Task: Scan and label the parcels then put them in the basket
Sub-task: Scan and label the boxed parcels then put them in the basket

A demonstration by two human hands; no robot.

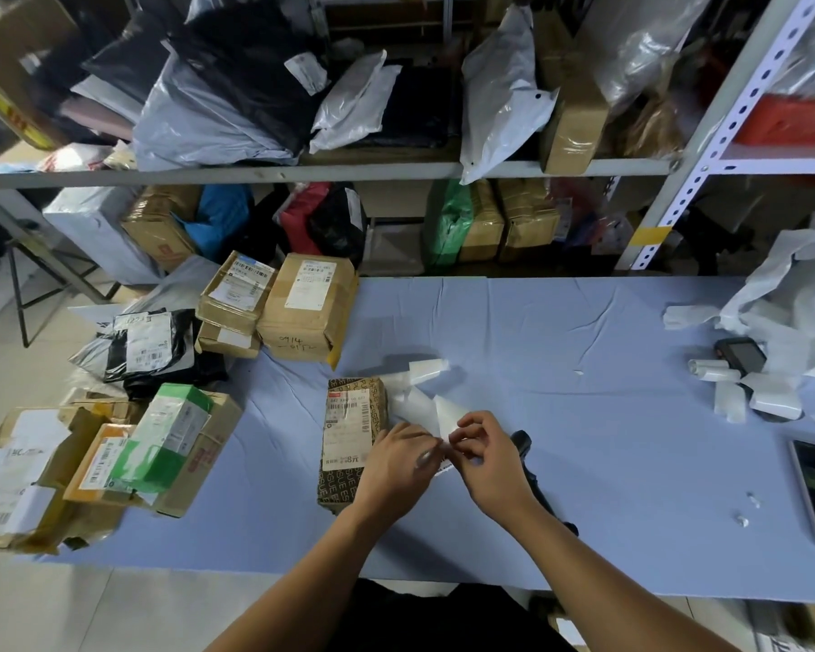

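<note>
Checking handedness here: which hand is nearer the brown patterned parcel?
Left. The left hand overlaps the right edge of the parcel; the right hand is farther right, clear of it.

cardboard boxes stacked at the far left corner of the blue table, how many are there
3: a large box with handwriting on its side, a flat box left of it, and a lower box under that one. Others may be hidden behind them.
</note>
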